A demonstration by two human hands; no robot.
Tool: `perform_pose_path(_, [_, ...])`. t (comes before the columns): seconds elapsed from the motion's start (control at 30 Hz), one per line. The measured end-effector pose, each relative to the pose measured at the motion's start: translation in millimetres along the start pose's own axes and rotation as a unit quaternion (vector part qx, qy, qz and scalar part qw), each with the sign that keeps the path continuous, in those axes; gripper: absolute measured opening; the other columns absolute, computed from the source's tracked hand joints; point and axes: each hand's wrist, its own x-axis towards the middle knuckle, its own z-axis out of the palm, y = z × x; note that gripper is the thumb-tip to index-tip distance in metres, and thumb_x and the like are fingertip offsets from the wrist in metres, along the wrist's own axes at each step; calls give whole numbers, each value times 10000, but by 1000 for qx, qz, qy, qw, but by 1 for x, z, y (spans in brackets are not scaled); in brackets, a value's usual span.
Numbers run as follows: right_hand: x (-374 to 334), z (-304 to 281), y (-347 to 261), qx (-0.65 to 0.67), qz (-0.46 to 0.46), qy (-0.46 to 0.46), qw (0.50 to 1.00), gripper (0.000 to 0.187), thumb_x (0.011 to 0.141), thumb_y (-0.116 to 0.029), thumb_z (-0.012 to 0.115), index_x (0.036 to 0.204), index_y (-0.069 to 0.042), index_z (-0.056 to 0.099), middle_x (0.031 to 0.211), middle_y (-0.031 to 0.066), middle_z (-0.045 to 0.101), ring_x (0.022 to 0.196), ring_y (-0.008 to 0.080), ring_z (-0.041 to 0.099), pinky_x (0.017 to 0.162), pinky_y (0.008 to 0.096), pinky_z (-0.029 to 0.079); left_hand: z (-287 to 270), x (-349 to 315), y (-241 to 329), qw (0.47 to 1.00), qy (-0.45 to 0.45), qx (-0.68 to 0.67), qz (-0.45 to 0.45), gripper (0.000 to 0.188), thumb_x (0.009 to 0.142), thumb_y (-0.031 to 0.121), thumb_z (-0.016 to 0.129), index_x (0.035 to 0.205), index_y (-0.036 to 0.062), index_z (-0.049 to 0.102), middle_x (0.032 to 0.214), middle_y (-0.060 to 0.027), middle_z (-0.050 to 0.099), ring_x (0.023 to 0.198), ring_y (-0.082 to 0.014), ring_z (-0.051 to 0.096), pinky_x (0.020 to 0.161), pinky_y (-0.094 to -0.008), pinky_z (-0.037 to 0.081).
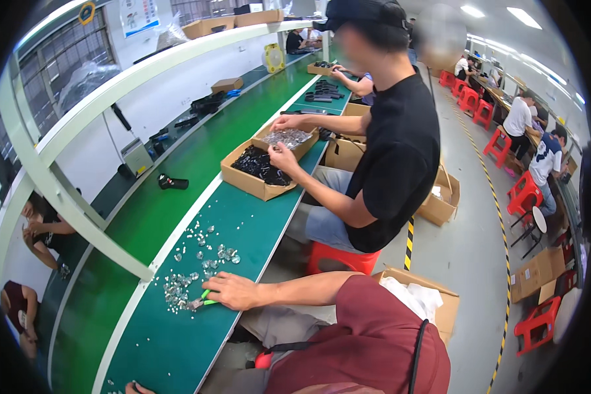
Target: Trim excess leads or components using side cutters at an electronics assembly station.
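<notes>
My right hand is closed round green-handled nippers and rests on the green tabletop. The jaws of the nippers point into a loose scatter of small clear pieces, which look like plastic or glass. More clear pieces and tiny whitish bits lie just beyond the hand. At the lower edge of the picture only part of my left hand shows, near the table; its fingers are mostly cut off, so I cannot tell what it holds.
A person in black sits farther along, hands over a cardboard box of black parts and clear pieces. A pale frame post rises at the table's left side. A black object lies on the green surface beyond. An open carton stands behind me.
</notes>
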Motion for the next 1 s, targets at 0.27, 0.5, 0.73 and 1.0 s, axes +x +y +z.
perform_pose_path(0.27, [8, -11, -8, 21, -8, 5, 1000, 218, 864, -154, 581, 1048, -68, 661, 1234, 130, 599, 1094, 260, 598, 930, 393, 459, -122, 126, 128, 922, -171, -315, -149, 586, 961, 138, 560, 1507, 17, 387, 1557, -259, 343, 1453, -406, 308, 1195, -507, 207])
perform_pose_path(0.5, [9, -16, 1, 70, 3, -19, 997, 302, 721, -78, 664, 1021, -40, 676, 1221, 154, 610, 1076, 337, 604, 897, 447, 497, -91, 183, 158, 893, -342, -291, -28, 693, 941, 241, 610, 1556, 109, 319, 1628, -124, 278, 1507, -314, 244, 1220, -531, 133])
perform_pose_path(0.73, [29, -31, -6, 77, -5, -77, 994, 321, 714, -8, 648, 1032, 30, 667, 1229, 222, 591, 1040, 369, 608, 911, 486, 469, 2, 177, 77, 923, -310, -206, -99, 685, 1018, 434, 489, 1570, 92, 272, 1634, -148, 253, 1512, -321, 233, 1227, -533, 131])
perform_pose_path(1.0, [29, -23, -5, 89, 0, -93, 992, 211, 793, -37, 652, 995, 22, 672, 1228, 198, 601, 1015, 345, 594, 892, 484, 471, -37, 210, 120, 902, -196, -345, -170, 309, 866, 102, 711, 1160, 16, 668, 1248, -179, 653, 1179, -358, 604, 999, -436, 488])
